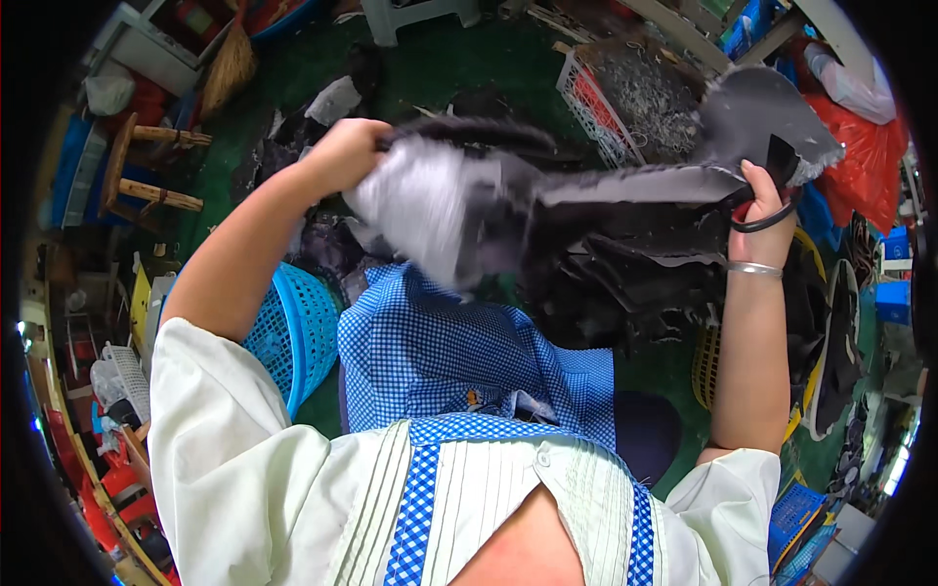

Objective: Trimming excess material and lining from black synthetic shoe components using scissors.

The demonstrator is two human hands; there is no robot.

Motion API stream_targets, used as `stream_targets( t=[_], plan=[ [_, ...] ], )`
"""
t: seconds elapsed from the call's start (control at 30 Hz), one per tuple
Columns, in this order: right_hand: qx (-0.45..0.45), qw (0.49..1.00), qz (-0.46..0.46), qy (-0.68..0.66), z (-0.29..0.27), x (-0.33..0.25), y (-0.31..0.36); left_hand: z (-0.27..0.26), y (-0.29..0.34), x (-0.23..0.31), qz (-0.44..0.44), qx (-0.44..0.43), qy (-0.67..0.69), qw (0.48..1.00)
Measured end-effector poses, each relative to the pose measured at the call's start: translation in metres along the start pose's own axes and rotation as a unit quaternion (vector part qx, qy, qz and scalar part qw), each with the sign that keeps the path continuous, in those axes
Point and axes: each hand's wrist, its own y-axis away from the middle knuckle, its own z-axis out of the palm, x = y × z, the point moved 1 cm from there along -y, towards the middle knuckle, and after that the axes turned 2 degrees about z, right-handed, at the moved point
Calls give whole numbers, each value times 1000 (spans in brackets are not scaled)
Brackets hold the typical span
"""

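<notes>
Pale shirt (230, 420) lying nearest. My left fingers (371, 134) and right fingers (759, 183) are grasping black-and-grey material (640, 187), probably for spreading it beyond my checked apron (449, 366); a black loop (760, 226) is lying against my right fingers.

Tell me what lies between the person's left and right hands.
In the head view, grey-and-black material, partly blurred, spans between the left hand and right hand.

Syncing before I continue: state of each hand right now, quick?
Left hand: closed on the motion-blurred grey-and-black material.
Right hand: closed around a black loop handle; whether its grip also takes in the material cannot be told.
</notes>
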Motion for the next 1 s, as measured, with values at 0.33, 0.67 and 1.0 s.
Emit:
stream_targets(
  t=[0.33,0.67,1.0],
  plan=[
    [4,999,12,-53,42,-13,-26,-107,17,-35,-244,-79,46,966],
    [-191,969,118,-102,81,-76,-13,134,-53,126,254,42,-14,966],
    [282,956,81,10,-242,76,-6,154,-60,194,328,-170,-121,921]
  ],
)
